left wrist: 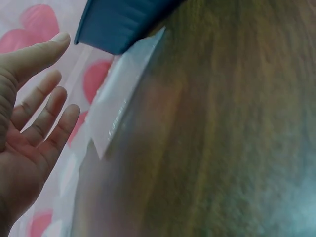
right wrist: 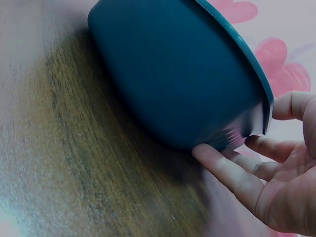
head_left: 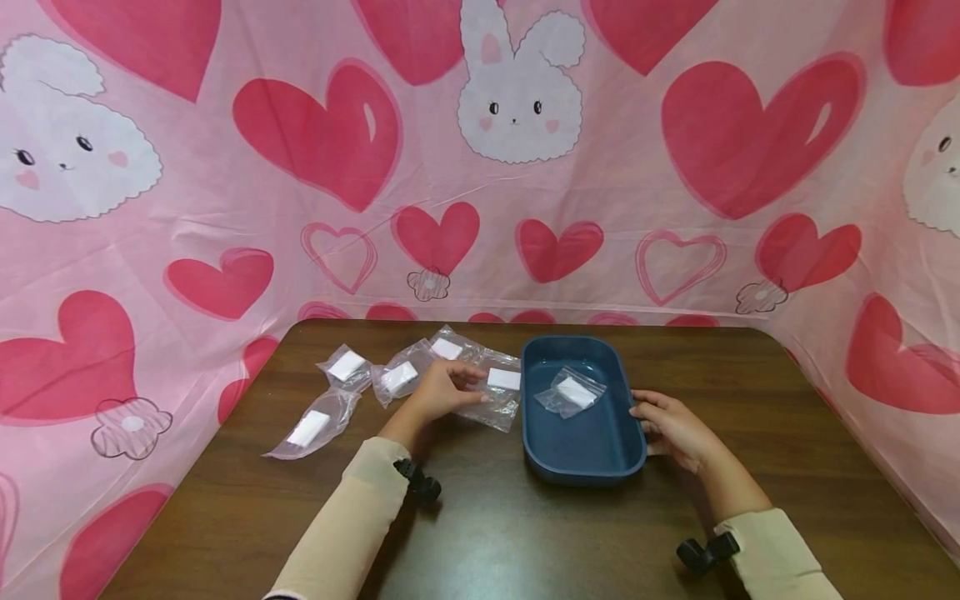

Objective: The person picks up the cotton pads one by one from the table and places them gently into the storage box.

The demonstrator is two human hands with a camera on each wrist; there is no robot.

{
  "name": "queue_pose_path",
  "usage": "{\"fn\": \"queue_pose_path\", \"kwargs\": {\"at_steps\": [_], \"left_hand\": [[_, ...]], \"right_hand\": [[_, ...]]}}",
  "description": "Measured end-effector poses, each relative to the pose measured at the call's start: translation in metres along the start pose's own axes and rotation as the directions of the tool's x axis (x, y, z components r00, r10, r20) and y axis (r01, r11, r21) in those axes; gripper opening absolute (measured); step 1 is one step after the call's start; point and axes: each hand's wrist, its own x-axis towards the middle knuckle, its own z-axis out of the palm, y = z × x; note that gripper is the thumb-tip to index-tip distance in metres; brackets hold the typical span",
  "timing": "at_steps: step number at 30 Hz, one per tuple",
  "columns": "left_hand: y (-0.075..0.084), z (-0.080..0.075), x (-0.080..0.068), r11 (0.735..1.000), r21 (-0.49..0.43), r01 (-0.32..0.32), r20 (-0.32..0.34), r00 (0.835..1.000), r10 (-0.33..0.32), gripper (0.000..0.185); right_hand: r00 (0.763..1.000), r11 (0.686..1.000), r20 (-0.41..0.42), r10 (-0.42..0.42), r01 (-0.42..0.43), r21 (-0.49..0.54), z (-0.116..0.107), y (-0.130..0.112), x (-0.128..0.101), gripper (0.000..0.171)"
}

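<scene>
Far left of the table [head_left: 525, 533]: a small clear bag [head_left: 309, 429] with a white pad inside, lying flat, low and left of the others. Up and right of it, two more bags [head_left: 345, 367] [head_left: 397, 377], side by side, each with a white pad. Further right, near the table's back edge, another bag [head_left: 447, 348].

Middle of the frame: left hand [head_left: 442, 392], reaching over a bag [head_left: 501, 392] that lies just beside the blue tray [head_left: 540, 442]. Fingers straight and loose, spread over the bag, not closed round it. In the left wrist view, open palm [left wrist: 27, 148] at the left edge, fingers apart, the bag [left wrist: 123, 98] flat on the wood with one corner against the tray [left wrist: 118, 22] at the top.

Right of middle: blue tray, long with round corners, on the brown table. Inside it, one bag [head_left: 573, 392] with a white pad, in the far half.

Right of the tray: right hand [head_left: 671, 425], fingers straight, tips touching the tray's right wall. In the right wrist view, fingertips [right wrist: 210, 155] pressed to the tray [right wrist: 173, 74] low on its side, hand [right wrist: 281, 182] at lower right, not curled round the rim.

All around: pink cloth [head_left: 675, 250] with red hearts and white bunnies.
</scene>
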Motion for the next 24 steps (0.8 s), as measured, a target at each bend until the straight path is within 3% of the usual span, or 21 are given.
{"fn": "queue_pose_path", "kwargs": {"at_steps": [10, 11, 18, 24], "left_hand": [[-0.014, -0.003, -0.006, 1.0, 0.024, 0.002, 0.012, 1.0, -0.003, 0.038], [-0.021, -0.003, -0.005, 0.999, 0.043, 0.006, 0.008, 1.0, -0.007, 0.039], [-0.023, -0.005, -0.005, 0.99, 0.141, 0.009, 0.033, 0.999, -0.014, 0.046], [-0.027, -0.004, -0.005, 0.964, 0.263, 0.03, 0.069, 0.996, -0.049, 0.05]], "right_hand": [[1.0, 1.0, 0.01, 0.001, -0.001, 0.009, 0.0, 0.0, 0.0, 0.061], [1.0, 1.0, 0.01, 0.003, -0.003, 0.009, 0.0, 0.0, 0.0, 0.061], [1.0, 1.0, 0.005, 0.007, -0.007, 0.0, 0.0, -0.001, 0.0, 0.06], [1.0, 1.0, 0.003, 0.005, -0.005, -0.002, 0.0, -0.001, -0.001, 0.06]]}}
